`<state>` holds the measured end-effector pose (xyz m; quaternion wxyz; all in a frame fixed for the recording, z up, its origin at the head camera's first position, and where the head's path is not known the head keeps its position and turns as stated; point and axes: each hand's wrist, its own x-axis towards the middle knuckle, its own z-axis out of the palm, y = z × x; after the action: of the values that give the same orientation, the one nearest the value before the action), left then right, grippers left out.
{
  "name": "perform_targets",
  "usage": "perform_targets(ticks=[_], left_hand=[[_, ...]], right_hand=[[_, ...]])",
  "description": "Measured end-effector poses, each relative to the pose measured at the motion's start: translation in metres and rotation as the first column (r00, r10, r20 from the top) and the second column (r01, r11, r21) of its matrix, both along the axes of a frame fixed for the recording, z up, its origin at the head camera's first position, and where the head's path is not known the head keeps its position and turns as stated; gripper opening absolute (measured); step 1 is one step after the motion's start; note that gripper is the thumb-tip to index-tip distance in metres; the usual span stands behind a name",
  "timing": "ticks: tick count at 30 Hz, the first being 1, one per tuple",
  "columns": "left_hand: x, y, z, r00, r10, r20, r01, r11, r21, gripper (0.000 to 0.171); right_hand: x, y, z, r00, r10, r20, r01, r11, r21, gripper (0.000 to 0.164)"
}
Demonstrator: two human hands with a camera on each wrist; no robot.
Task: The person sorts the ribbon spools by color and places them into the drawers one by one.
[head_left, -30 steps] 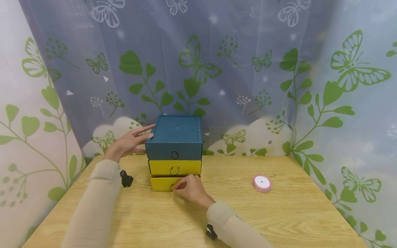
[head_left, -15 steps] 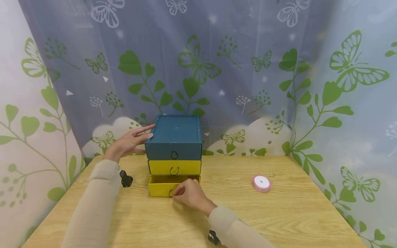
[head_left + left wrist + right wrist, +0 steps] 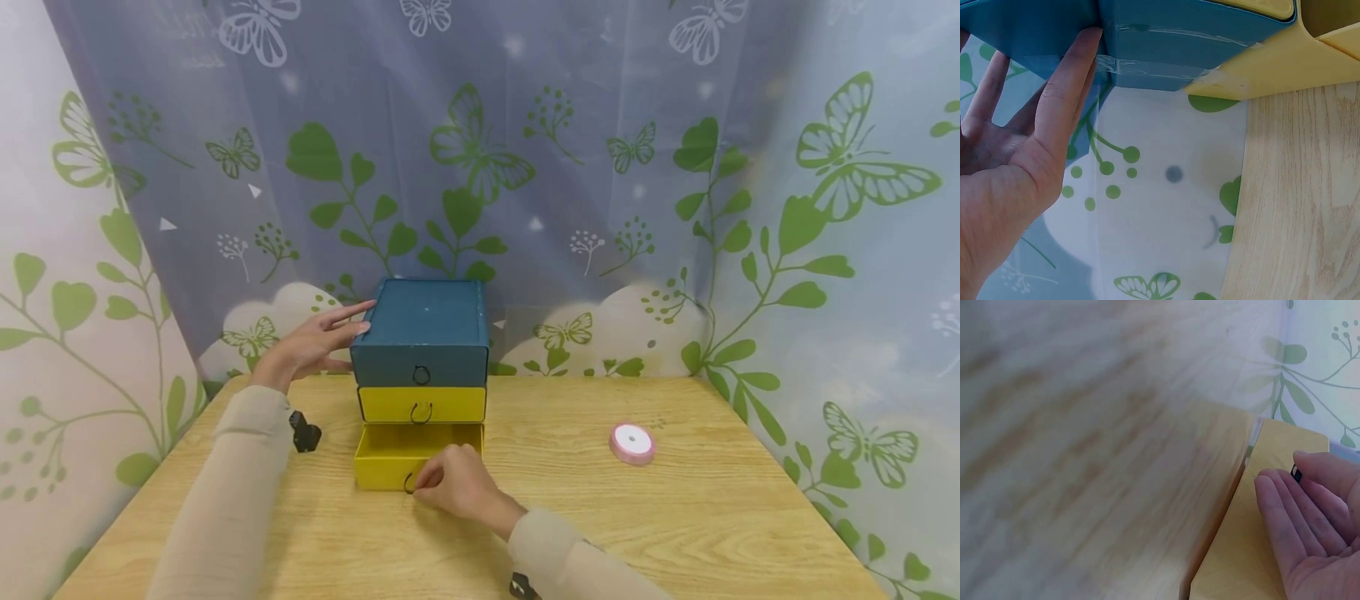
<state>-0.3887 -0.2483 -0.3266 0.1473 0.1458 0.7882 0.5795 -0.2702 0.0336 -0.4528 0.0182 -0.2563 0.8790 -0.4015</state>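
A small drawer chest (image 3: 427, 312) with a blue top stands toward the back of the table. Its top drawer (image 3: 386, 368) is blue and the middle drawer (image 3: 382, 405) yellow; both are closed. The yellow bottom drawer (image 3: 382, 475) is pulled partway out, and the part of its inside that shows looks bare. My right hand (image 3: 461, 485) pinches the black loop pull (image 3: 1297, 473) of that drawer between thumb and fingertips. On the chest's left side rests my left hand (image 3: 307, 346), fingers extended and spread against the blue casing, as the left wrist view also shows.
A white disc with a pink rim (image 3: 632, 443), like a ribbon spool, lies on the wooden table (image 3: 720, 500) to the right. Small gold-coloured bits (image 3: 658, 423) lie behind it. A patterned curtain (image 3: 585, 208) hangs close behind the chest.
The bottom drawer has slid out toward me from nearly closed, my right hand drawing back with its loop pull. My left hand has stayed in place on the chest.
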Motion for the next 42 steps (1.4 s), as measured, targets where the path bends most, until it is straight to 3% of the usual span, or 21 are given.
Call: perform_targets(ticks=[42], left_hand=[[-0.002,0.000,-0.001,1.000,0.002,0.013,-0.002,1.000,-0.002,0.072]], right_hand=[[0.038,0.003,0.000,0.997,0.069,0.041,-0.070,0.997,0.031,0.009]])
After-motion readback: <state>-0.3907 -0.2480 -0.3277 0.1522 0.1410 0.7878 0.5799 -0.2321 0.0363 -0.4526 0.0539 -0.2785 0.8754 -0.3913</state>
